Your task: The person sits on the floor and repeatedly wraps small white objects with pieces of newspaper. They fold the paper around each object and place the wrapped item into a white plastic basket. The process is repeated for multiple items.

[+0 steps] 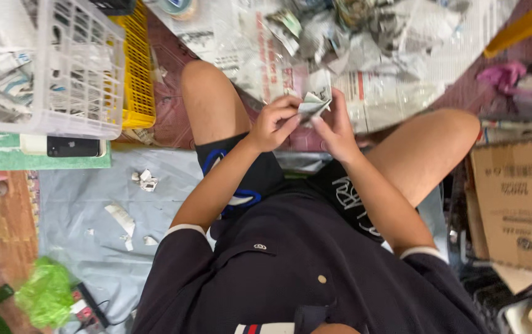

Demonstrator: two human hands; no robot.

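Note:
Both of my hands meet above my lap on a small folded piece of newspaper (313,105). My left hand (274,122) pinches its left side with the fingertips. My right hand (336,127) grips its right side, with the fingers curled over the paper's edge. I sit cross-legged on the floor in dark shorts and a dark shirt. Beyond my knees lies a heap of crumpled and flat newspaper sheets (365,43).
A white plastic basket (86,74) and a yellow basket (139,68) stand at upper left, with a phone (71,146) below them. Paper scraps (145,180) lie on a grey sheet (80,204). A cardboard box (519,198) is at right, a green plastic wad (46,294) at lower left.

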